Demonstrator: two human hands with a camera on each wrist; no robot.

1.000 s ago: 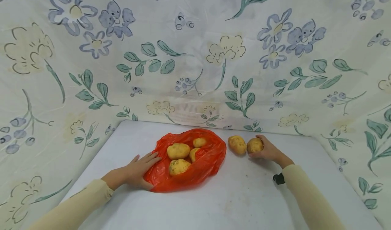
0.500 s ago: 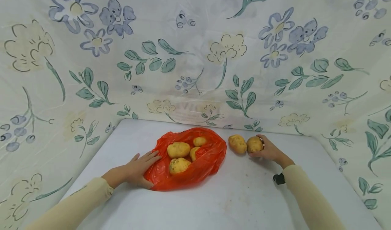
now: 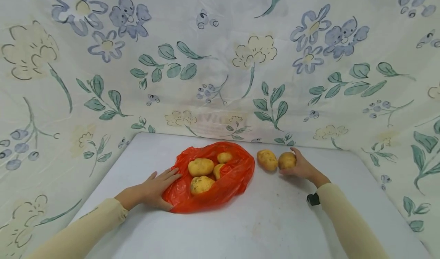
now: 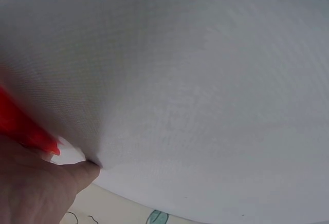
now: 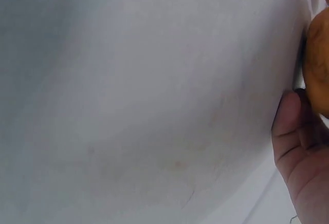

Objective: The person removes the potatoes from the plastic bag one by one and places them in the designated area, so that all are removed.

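The left hand (image 3: 156, 186) lies flat on the white table (image 3: 275, 220), fingers straight and spread, holding nothing; its fingertips rest on the near left edge of the red plastic bag (image 3: 230, 182), pressing the film down; the left wrist view shows only the heel of that hand (image 4: 36, 188), a sliver of the red bag (image 4: 23, 129) and bare table (image 4: 205, 80).

The bag sits at the middle of the table, its mouth open and facing up; four potatoes lie inside it: a large one (image 3: 201, 167) at the left, another (image 3: 201, 184) nearer, a small one (image 3: 225, 157) at the far side, and one (image 3: 218, 170) partly tucked between them.

To the right of the bag, apart from it, two more potatoes lie on the table, just beside each other; the left one (image 3: 267, 160) lies free; the right one (image 3: 287, 161) is cupped by the right hand (image 3: 302, 167), whose fingers curl round its far and right side with the thumb at the near side; the right wrist view shows the thumb (image 5: 288, 126) against that potato (image 5: 316, 70) at the edge of the frame.

Both arms wear pale yellow sleeves (image 3: 347, 224); a small black strap piece (image 3: 313, 199) shows at the right wrist; a flowered cloth (image 3: 220, 60) hangs behind and at both sides of the table.
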